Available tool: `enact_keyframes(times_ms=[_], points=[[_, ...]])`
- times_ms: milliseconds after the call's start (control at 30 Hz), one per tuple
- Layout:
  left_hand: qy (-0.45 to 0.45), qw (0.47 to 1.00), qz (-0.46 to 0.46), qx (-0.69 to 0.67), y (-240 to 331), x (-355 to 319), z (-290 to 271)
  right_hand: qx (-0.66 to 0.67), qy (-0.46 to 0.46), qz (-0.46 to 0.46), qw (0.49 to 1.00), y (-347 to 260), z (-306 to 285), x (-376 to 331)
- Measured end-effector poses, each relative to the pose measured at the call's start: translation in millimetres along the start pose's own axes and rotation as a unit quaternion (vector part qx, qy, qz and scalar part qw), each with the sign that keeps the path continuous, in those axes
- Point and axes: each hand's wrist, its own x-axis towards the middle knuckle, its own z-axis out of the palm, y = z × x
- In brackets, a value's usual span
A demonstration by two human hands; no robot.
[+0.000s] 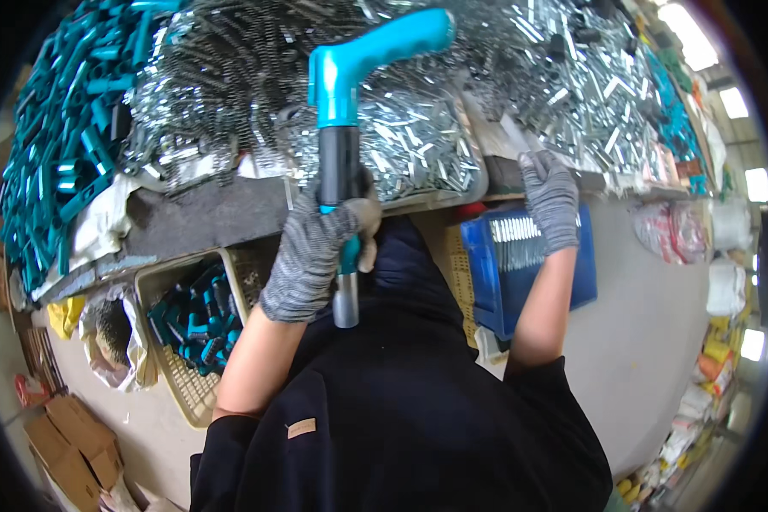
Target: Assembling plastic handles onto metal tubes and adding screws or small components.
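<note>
My left hand (324, 243), in a grey knitted glove, is closed around the shaft of a teal L-handled tool (340, 94). The tool stands roughly upright, its bent grip at the top pointing right. Below the grip comes a black sleeve, and a silver tube end shows under my hand. At the bench edge, my right hand (549, 192), gloved the same way, has its fingers pressed together on a pale thin strip (514, 134), which is blurred. Small shiny metal parts (410, 145) lie in a tray just beyond my hands.
Springs (222, 85) are heaped at the bench's back left, more metal pieces (589, 94) at the right. Teal tubes (77, 136) pile up far left. Below the bench stand a cream basket (183, 388) of teal-and-black parts and a blue crate (486, 294) of metal rods. Cardboard (77, 439) lies lower left.
</note>
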Motion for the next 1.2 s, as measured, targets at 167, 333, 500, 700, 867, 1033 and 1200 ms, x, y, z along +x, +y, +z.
enact_keyframes(times_ms=[167,333,500,700,867,1033,1200], points=[[0.031,0.999,-0.012,0.029,4.3,2.2,4.8,-0.111,0.038,-0.113,0.987,3.8,5.0,26.7],[0.092,0.983,0.06,0.147,2.6,6.9,1.7,0.275,0.042,-0.022,0.96,-73.9,-8.6,-24.7],[-0.005,0.898,0.258,0.355,5.4,21.6,23.1,0.526,-0.167,-0.027,0.833,-160.1,-1.9,-82.5],[0.24,0.662,0.419,0.573,100.2,54.2,-106.8,0.71,-0.186,0.216,0.644,-120.4,4.6,-75.3],[0.4,0.43,0.154,0.795,183.6,61.3,-223.5,0.866,-0.181,0.077,0.459,-118.4,5.0,-65.2],[0.279,0.442,0.142,0.841,202.5,92.7,-250.3,0.768,-0.104,0.091,0.625,-124.1,16.5,-72.8],[0.259,0.581,0.01,0.772,224.8,112.9,-249.5,0.703,-0.116,0.071,0.698,-126.2,21.7,-76.2]])
